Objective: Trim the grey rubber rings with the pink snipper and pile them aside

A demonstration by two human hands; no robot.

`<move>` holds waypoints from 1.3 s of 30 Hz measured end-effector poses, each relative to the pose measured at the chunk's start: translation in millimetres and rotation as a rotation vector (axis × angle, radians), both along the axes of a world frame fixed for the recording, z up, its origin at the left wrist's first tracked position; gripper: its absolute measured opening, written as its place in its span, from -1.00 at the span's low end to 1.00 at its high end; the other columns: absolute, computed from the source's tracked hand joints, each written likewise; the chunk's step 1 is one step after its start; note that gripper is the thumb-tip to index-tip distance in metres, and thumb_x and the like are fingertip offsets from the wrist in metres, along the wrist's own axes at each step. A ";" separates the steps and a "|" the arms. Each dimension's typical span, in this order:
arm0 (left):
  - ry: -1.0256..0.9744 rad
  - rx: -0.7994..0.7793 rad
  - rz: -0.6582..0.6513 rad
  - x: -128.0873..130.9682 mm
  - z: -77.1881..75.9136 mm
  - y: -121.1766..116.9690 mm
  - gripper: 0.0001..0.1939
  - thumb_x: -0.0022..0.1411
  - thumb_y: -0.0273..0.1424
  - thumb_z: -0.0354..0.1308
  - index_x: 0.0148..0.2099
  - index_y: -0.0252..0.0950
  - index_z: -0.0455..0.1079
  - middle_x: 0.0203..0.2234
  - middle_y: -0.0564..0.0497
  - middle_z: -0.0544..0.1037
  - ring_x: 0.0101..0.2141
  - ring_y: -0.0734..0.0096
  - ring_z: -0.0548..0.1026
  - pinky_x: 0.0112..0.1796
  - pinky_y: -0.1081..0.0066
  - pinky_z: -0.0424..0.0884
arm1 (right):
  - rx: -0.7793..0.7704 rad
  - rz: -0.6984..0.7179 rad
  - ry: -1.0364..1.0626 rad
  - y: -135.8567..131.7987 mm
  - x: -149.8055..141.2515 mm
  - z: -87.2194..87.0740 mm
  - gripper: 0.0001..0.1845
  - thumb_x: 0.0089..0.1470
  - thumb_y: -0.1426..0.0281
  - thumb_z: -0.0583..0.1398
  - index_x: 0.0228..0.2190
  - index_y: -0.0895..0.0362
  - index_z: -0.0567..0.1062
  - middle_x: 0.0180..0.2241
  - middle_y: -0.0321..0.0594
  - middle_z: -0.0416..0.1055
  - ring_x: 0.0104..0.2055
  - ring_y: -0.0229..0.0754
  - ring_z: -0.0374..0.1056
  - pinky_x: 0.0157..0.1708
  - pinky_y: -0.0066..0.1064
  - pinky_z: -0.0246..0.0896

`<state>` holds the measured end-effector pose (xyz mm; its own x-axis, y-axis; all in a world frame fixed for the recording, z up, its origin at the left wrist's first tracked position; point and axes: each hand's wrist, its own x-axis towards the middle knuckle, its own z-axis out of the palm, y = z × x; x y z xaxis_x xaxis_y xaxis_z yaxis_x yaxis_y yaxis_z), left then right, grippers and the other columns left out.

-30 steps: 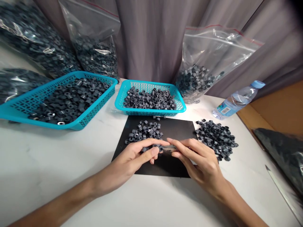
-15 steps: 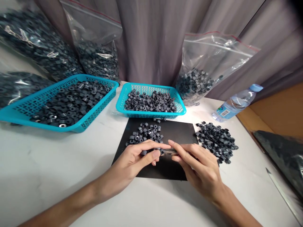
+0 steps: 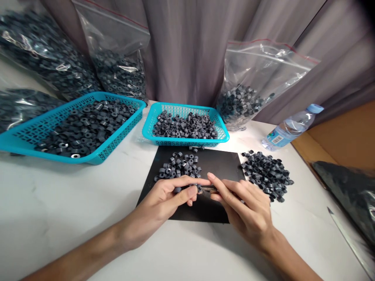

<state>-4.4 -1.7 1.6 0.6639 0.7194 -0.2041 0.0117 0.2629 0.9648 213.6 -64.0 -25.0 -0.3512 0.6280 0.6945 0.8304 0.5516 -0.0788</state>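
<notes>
Between the thumb and index finger of my left hand is pinched a small dark grey ring. My right hand grips a slim metal tool, whose tip meets the ring; its exact kind is hidden by the fingers. The index fingertips of both hands nearly touch above the tool. Below them lies a black mat. A pile of grey rings rests on the mat, just beyond my left hand. Another pile of dark rings lies on the table, beyond my right hand.
Two blue baskets of rings, the middle basket and the left basket, stand behind the mat. Zip bags of rings, including the right bag, lean at the back. A water bottle stands at right, near a cardboard box.
The view has shifted very slightly. Both hands keep nearly the same hold on the ring and the tool, with the right fingers moved a little.
</notes>
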 end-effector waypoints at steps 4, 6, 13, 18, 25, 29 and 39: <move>-0.030 -0.052 -0.005 0.4 -1.5 -0.7 -0.69 0.32 -0.21 0.18 0.07 -0.10 0.54 -0.39 0.09 0.35 -0.29 0.41 0.25 -0.17 0.36 0.13 | 0.048 0.000 -0.029 0.4 0.0 1.4 -0.35 0.23 0.55 0.23 0.30 0.20 0.23 -0.26 -0.10 0.54 -0.41 -0.24 0.28 -0.40 -0.36 0.11; -0.033 -0.069 -0.006 0.6 -2.7 -1.0 -0.69 0.33 -0.22 0.18 0.08 -0.10 0.53 -0.38 0.09 0.35 -0.28 0.42 0.24 -0.16 0.36 0.13 | 0.077 0.000 -0.039 0.7 0.2 2.1 -0.35 0.22 0.55 0.24 0.29 0.22 0.23 -0.29 -0.11 0.53 -0.42 -0.25 0.27 -0.41 -0.36 0.10; -0.037 -0.071 -0.020 -1.2 -3.4 -1.0 -0.72 0.34 -0.26 0.17 0.06 -0.09 0.54 -0.34 0.07 0.40 -0.25 0.40 0.25 -0.15 0.36 0.13 | 0.090 -0.006 -0.052 0.8 -0.1 3.8 -0.36 0.26 0.50 0.21 0.31 0.18 0.19 -0.31 -0.14 0.54 -0.46 -0.26 0.26 -0.45 -0.37 0.10; -0.043 -0.080 -0.014 -1.5 -2.9 -1.7 -0.73 0.33 -0.27 0.19 0.04 -0.10 0.56 -0.36 0.07 0.41 -0.26 0.41 0.25 -0.16 0.36 0.14 | 0.107 0.008 -0.060 1.5 0.3 6.4 -0.33 0.25 0.53 0.21 0.32 0.20 0.16 -0.31 -0.14 0.54 -0.47 -0.26 0.26 -0.46 -0.36 0.10; -0.042 -0.068 -0.019 -1.9 -5.2 -0.4 -0.69 0.34 -0.27 0.17 0.09 -0.11 0.53 -0.32 0.04 0.44 -0.25 0.39 0.25 -0.15 0.34 0.16 | 0.102 -0.002 -0.077 2.5 0.7 7.1 -0.35 0.29 0.49 0.18 0.33 0.19 0.15 -0.31 -0.16 0.54 -0.47 -0.28 0.29 -0.44 -0.38 0.14; -0.037 -0.044 -0.053 -2.0 -6.4 -0.3 -0.66 0.34 -0.27 0.16 0.12 -0.12 0.51 -0.26 0.01 0.46 -0.26 0.38 0.25 -0.15 0.33 0.17 | 0.091 0.010 -0.100 1.9 1.9 7.4 -0.35 0.28 0.49 0.19 0.33 0.20 0.16 -0.32 -0.16 0.54 -0.47 -0.28 0.26 -0.45 -0.38 0.13; -0.067 -0.109 -0.069 0.1 -3.9 -1.1 -0.68 0.33 -0.27 0.18 0.09 -0.14 0.54 -0.35 0.04 0.41 -0.28 0.40 0.24 -0.15 0.33 0.16 | 0.073 0.043 -0.070 3.3 6.8 6.3 -0.34 0.27 0.49 0.20 0.32 0.14 0.16 -0.31 -0.20 0.54 -0.48 -0.29 0.28 -0.45 -0.39 0.17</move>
<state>-4.3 -2.7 -2.3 0.7257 0.6477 -0.2321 -0.0300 0.3669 0.9298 220.3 -60.7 -18.7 -0.4261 0.5599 0.7106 0.8081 0.5886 0.0208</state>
